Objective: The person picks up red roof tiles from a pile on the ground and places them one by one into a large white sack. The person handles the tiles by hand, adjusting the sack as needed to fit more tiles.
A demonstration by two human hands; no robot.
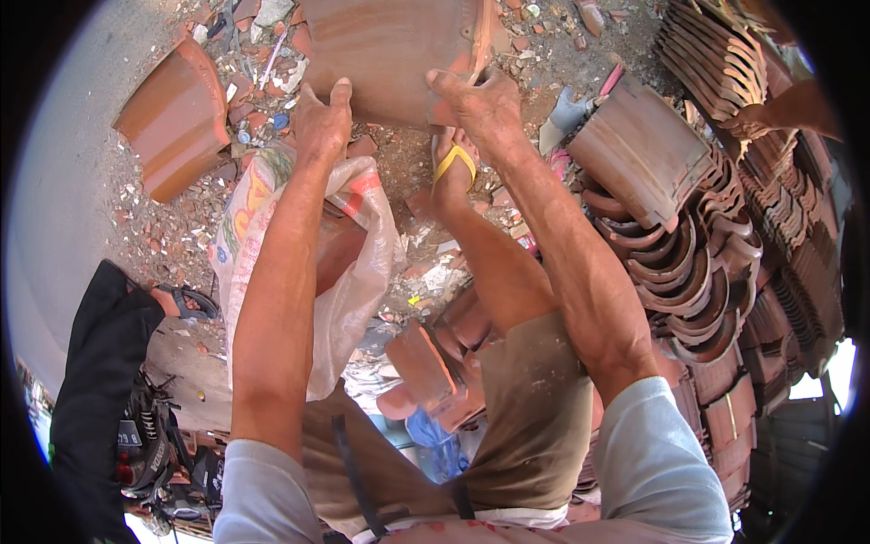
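Left hand (323, 122): held near-left edge of large clay tile (385, 54), thumb up, fingers hidden
Right hand (480, 107): held its near-right corner, thumb on top
Position: tile was straight ahead, just past sandalled foot (458, 179); couldn't tell if it touched ground
Sack (353, 306): gaped open, nearer body
Stacked tiles (698, 272): stood at right

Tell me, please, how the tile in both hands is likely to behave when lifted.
The tile is probably stiff: no sag shows between the left hand and right hand. It may be brittle: broken shards lie nearby. It may feel heavy, being broad and clay-like.
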